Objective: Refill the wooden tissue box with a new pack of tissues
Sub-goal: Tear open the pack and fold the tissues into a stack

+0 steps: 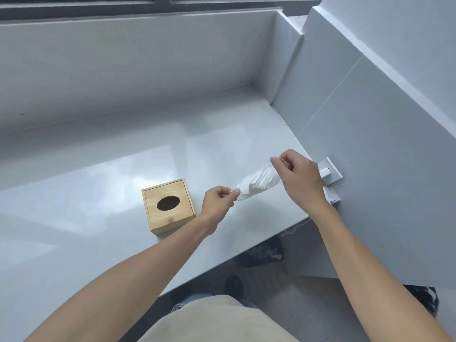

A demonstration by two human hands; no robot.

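- The fingers of both hands are pinched tight on clear wrapping: the left hand (218, 201) nips the lower-left end of the pack of tissues (259, 182), and the right hand (299, 177) nips the upper-right end, holding the pack stretched between them just above the counter (98, 238), right of the frame's centre.
- The counter is the biggest thing here, a glossy grey slab that fills the left and middle of the frame, with a raised back wall along the top and a side wall (370, 144) running down the right.
- The wooden tissue box (168, 205) sits at lower centre, just left of the left hand and apart from it; its lid is on and the oval slot looks dark, so I'd judge it empty.
- A wall socket (329, 172) with a white plug sits on the side wall just behind the right hand.
- The step looks like tearing the wrapper open. It should go best with a steady pull apart, pinching the film alone so the sheets stay stacked.
- Room is tight on the right, by the wall and socket, and the counter's front edge runs close below the hands. The open stretch lies left and toward the back, so working nearer the box seems wiser.
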